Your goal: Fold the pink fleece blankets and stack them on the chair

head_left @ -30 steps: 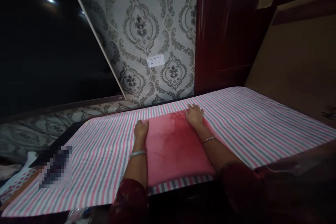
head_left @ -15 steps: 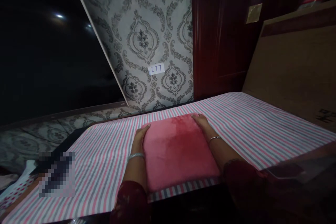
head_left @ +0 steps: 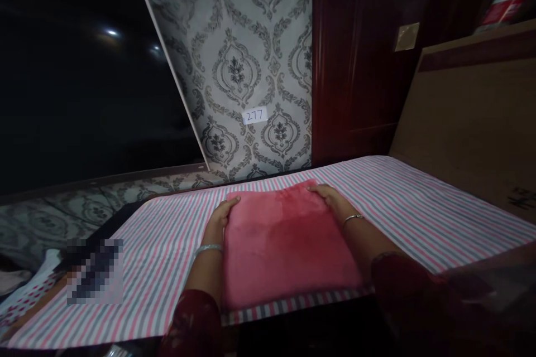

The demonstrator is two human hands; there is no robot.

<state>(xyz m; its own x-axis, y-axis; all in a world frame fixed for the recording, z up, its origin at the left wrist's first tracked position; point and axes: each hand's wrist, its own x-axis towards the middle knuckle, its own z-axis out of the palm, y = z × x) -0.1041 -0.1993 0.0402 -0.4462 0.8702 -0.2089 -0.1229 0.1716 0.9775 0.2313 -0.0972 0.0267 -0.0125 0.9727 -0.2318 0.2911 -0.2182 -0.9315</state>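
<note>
A square, pink plush cloth (head_left: 288, 245), apparently folded or a thin cushion, lies on the striped tablecloth (head_left: 167, 256) in front of me. Its right part looks darker red, where the nap lies differently. At its far left corner my left hand (head_left: 220, 213) grips the side edge, thumb on top and the other fingers mostly hidden. My right hand (head_left: 327, 194) pinches the far right corner, where the fabric puckers and rises slightly. Both forearms run along the sides of the cloth.
A large dark TV screen (head_left: 92, 83) stands at the left. Behind are patterned wallpaper with a paper label (head_left: 254, 115) and a dark red door (head_left: 355, 67). At right stands a cardboard box (head_left: 469, 117) with a bottle (head_left: 508, 3) on top. A blurred-out patch (head_left: 95, 271) covers something at left.
My hands have moved slightly apart, still on the cloth's far corners. The far right corner now puckers upward. The camera view has tilted and shifted a little.
</note>
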